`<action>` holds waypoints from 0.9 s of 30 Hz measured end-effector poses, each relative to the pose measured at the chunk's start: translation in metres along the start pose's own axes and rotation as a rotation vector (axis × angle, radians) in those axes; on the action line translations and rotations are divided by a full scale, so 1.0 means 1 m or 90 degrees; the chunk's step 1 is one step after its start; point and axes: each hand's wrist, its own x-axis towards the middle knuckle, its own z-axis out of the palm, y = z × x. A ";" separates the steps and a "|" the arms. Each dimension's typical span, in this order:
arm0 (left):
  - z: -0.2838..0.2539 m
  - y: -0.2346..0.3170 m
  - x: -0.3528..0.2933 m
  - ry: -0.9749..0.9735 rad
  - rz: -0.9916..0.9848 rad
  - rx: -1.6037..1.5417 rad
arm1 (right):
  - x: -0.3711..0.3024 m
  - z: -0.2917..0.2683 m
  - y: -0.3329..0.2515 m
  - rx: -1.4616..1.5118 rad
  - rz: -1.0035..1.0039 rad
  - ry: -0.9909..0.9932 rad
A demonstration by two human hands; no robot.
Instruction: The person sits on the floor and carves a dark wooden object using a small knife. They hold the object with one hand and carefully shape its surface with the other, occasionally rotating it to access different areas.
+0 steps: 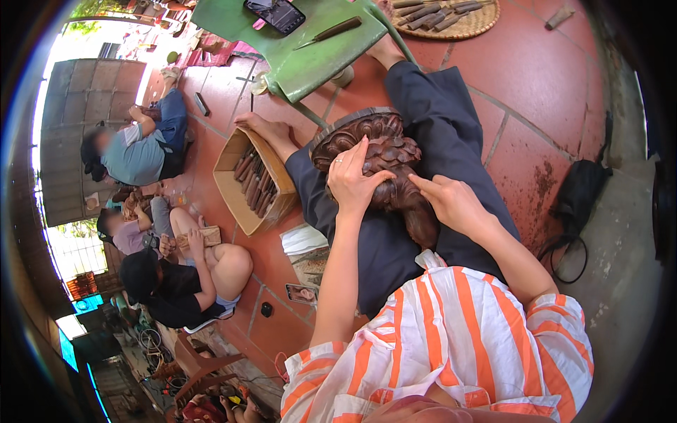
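Observation:
A dark brown wood carving [395, 151], with curling relief and a broad base, rests across my lap between my thighs. My left hand [352, 180] lies over its near left side, thumb and fingers apart and pressed round it. On its right side my right hand [451, 201] touches the wood with the fingertips, the other fingers curled under. Whether something small sits in those right fingers is hidden. The carving's narrower end points toward my body.
Ahead stands a green plastic chair [303, 60] bearing a phone [276, 14] and a carving tool [330, 32]. A cardboard box [240, 180] of wooden-handled tools is left of my leg. A woven tray [465, 28] holds more tools. Several people sit at left. A black bag [582, 190] lies right.

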 end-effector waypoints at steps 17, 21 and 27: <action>0.002 0.001 0.002 0.009 0.012 0.006 | 0.009 -0.005 0.001 -0.044 -0.015 0.031; 0.001 -0.003 -0.001 -0.010 0.008 0.017 | 0.003 -0.009 -0.003 -0.026 -0.016 -0.022; 0.002 0.001 0.003 0.009 0.003 -0.003 | 0.008 -0.005 -0.003 -0.042 0.006 0.019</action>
